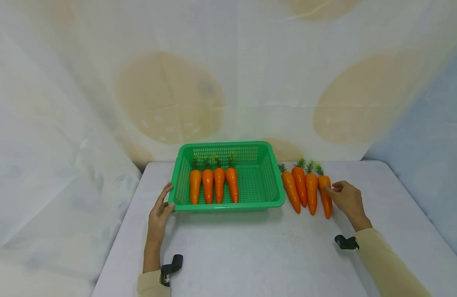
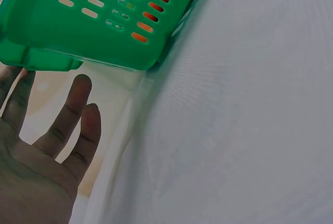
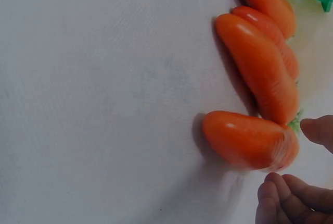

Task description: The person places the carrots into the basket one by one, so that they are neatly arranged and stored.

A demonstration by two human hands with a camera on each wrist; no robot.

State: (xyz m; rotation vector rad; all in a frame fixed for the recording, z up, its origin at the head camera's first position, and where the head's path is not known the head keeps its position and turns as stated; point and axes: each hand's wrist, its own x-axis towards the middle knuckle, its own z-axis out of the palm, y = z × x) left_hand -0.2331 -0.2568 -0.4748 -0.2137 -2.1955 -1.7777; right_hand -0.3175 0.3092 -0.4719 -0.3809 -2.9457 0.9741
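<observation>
A green plastic basket (image 1: pixel 228 207) sits toward the back of the table, with several orange carrots (image 1: pixel 213 181) lying side by side in its left half, leafy tops to the back. My left hand (image 1: pixel 159 212) holds the basket's front left rim, thumb at the corner; in the left wrist view two fingertips of that hand (image 2: pixel 41 151) reach the rim while the others stand apart from it. My right hand (image 1: pixel 347 202) is at the rightmost loose carrot (image 1: pixel 326 198). In the right wrist view, thumb and fingers are spread about the leafy end of this carrot (image 3: pixel 244 138).
Several more carrots (image 1: pixel 290 192) lie in a row on the table, right of the basket. A white cloth covers the table (image 1: pixel 250 255). Patterned fabric (image 1: pixel 250 82) hangs behind the table's back edge, and pale fabric (image 1: pixel 65 185) hangs on the left.
</observation>
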